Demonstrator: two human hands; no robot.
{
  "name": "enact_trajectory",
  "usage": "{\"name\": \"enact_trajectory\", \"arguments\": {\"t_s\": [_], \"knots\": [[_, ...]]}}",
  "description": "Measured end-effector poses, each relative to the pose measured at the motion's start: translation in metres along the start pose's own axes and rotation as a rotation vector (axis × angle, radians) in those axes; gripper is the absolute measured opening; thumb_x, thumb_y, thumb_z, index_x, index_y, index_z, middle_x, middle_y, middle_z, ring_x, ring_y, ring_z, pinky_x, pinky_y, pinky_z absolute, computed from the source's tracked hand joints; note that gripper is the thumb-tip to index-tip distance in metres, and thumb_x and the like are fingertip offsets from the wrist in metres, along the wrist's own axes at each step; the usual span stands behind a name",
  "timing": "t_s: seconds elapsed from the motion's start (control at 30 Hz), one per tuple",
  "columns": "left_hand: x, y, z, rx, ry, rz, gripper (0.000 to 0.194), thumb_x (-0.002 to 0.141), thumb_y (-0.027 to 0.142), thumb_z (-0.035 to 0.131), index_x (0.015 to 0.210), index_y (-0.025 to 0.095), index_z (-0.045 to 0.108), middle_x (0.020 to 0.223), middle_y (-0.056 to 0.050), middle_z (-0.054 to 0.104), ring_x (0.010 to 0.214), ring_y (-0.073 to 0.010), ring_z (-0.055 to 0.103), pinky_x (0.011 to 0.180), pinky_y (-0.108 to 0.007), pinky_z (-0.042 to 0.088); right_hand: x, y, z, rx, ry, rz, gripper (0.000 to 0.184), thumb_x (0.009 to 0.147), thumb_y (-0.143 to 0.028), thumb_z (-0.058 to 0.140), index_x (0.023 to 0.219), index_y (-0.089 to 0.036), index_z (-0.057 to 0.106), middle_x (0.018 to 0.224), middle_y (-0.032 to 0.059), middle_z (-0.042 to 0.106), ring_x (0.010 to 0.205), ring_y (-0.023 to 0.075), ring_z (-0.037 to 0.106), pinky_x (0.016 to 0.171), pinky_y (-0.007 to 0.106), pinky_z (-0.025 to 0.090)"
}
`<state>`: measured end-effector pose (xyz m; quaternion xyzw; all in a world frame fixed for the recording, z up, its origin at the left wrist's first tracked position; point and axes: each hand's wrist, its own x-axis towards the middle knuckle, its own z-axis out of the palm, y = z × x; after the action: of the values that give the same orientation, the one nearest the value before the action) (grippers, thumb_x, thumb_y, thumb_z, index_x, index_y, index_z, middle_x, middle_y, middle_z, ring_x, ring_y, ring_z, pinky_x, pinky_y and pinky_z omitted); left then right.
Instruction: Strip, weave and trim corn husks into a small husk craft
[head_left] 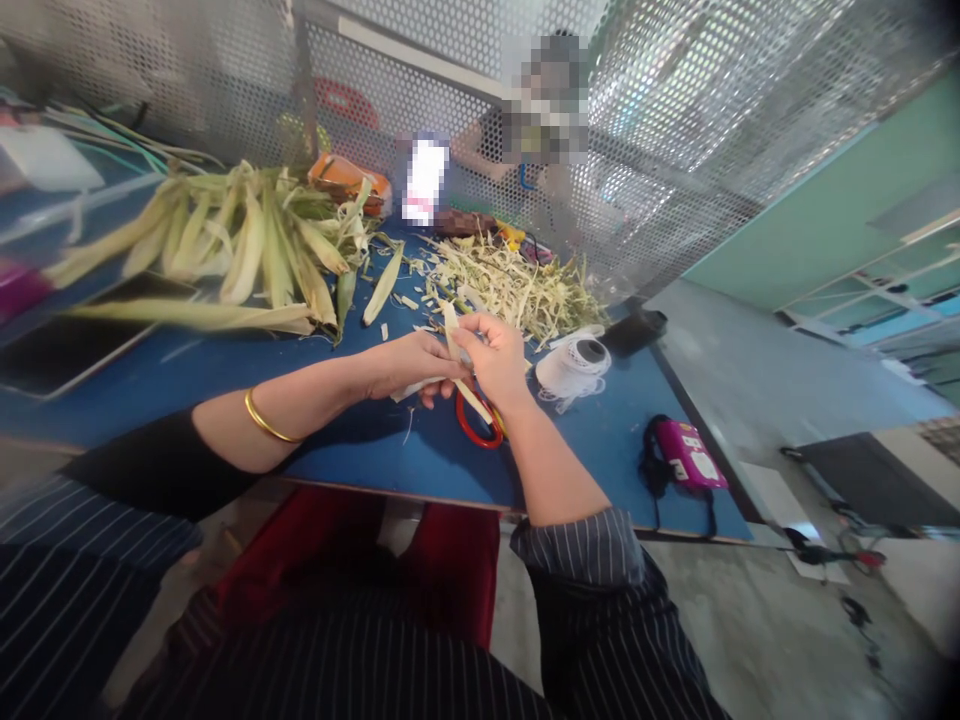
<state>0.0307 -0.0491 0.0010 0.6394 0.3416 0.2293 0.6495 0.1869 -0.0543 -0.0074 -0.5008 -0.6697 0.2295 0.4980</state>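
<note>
Both hands meet over the blue table [375,450], pinching a pale strip of corn husk [451,335]. My left hand [409,365] is closed on the lower part of the strip. My right hand [499,355] grips its upper part with curled fingers. A gold bangle [266,420] circles my left forearm. Red-handled scissors [474,425] lie on the table just beneath the hands.
A heap of whole husks [240,245] lies at the left, a pile of shredded strips [517,285] behind the hands. A spool of white thread [576,365], a black object [634,330] and a pink device [686,455] sit at right. Another person sits behind a perforated screen [675,120].
</note>
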Motion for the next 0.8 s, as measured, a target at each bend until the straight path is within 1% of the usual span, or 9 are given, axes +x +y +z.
{"name": "enact_trajectory", "arguments": {"t_s": [0.17,0.27,0.33,0.4,0.43,0.5,0.6,0.7,0.8], "knots": [[0.002,-0.002,0.000,-0.019,-0.025,-0.040,0.028,0.075,0.030,0.072,0.053,0.014,0.065,0.054,-0.004,0.060,0.041,-0.0095,0.052,0.043,-0.022,0.045,0.002,0.004,0.004,-0.029,0.020,-0.048,0.013,0.082,-0.028,0.060,0.072,-0.020,0.063,0.085,0.0015,0.068,0.084,0.0169,0.062,0.085,0.032,0.046],[0.008,-0.003,0.000,-0.248,0.143,-0.091,0.019,0.076,0.029,0.073,0.068,0.012,0.071,0.058,-0.003,0.062,0.044,-0.0089,0.054,0.049,-0.023,0.051,0.006,0.005,-0.003,-0.102,0.100,-0.091,0.016,0.087,-0.032,0.056,0.079,-0.021,0.065,0.092,0.0044,0.068,0.091,0.0186,0.061,0.088,0.033,0.045],[0.013,-0.002,-0.003,-0.439,0.278,-0.074,0.016,0.081,0.026,0.070,0.082,0.010,0.073,0.067,-0.006,0.067,0.054,-0.0101,0.061,0.061,-0.024,0.056,0.007,0.003,-0.011,-0.166,0.256,-0.148,0.019,0.090,-0.036,0.053,0.086,-0.021,0.065,0.098,0.0067,0.066,0.098,0.0199,0.059,0.092,0.034,0.042],[0.017,-0.002,-0.008,-0.579,0.337,-0.032,0.012,0.082,0.019,0.068,0.086,0.008,0.073,0.079,-0.010,0.072,0.069,-0.0130,0.068,0.074,-0.026,0.057,0.006,-0.001,-0.015,-0.223,0.392,-0.143,0.025,0.092,-0.040,0.050,0.085,-0.020,0.064,0.094,0.0069,0.065,0.095,0.0198,0.058,0.091,0.033,0.042],[0.018,-0.001,-0.011,-0.623,0.359,-0.002,0.009,0.082,0.015,0.067,0.084,0.008,0.073,0.083,-0.011,0.073,0.075,-0.0139,0.069,0.079,-0.026,0.057,0.004,-0.003,-0.015,-0.243,0.396,-0.113,0.029,0.093,-0.042,0.048,0.081,-0.020,0.064,0.087,0.0059,0.065,0.089,0.0193,0.058,0.087,0.032,0.042],[0.020,-0.001,-0.013,-0.665,0.407,0.063,0.006,0.081,0.009,0.067,0.080,0.008,0.073,0.089,-0.012,0.074,0.082,-0.0143,0.070,0.084,-0.025,0.055,0.000,-0.005,-0.009,-0.261,0.252,-0.047,0.035,0.091,-0.046,0.050,0.072,-0.020,0.064,0.074,0.0033,0.064,0.076,0.0176,0.057,0.077,0.030,0.042],[0.021,-0.003,-0.010,-0.668,0.433,0.120,0.003,0.076,0.009,0.072,0.078,0.008,0.074,0.086,-0.011,0.074,0.082,-0.0146,0.069,0.083,-0.024,0.052,-0.005,-0.002,0.007,-0.255,-0.021,0.008,0.031,0.085,-0.046,0.061,0.069,-0.020,0.065,0.072,0.0013,0.065,0.070,0.0160,0.057,0.069,0.028,0.040],[0.022,-0.005,-0.004,-0.661,0.442,0.132,0.005,0.071,0.009,0.076,0.075,0.007,0.073,0.079,-0.010,0.073,0.074,-0.0133,0.066,0.074,-0.024,0.051,-0.007,0.002,0.018,-0.233,-0.066,0.018,0.028,0.087,-0.037,0.060,0.065,-0.019,0.061,0.072,0.0009,0.063,0.068,0.0147,0.055,0.066,0.027,0.039],[0.023,-0.006,-0.002,-0.674,0.508,0.142,0.002,0.073,0.006,0.072,0.073,0.008,0.072,0.076,-0.007,0.071,0.069,-0.0112,0.064,0.069,-0.024,0.050,-0.007,0.003,0.018,-0.173,-0.098,-0.025,0.025,0.088,-0.028,0.057,0.065,-0.019,0.060,0.070,0.0002,0.059,0.067,0.0143,0.054,0.067,0.027,0.039]]}}
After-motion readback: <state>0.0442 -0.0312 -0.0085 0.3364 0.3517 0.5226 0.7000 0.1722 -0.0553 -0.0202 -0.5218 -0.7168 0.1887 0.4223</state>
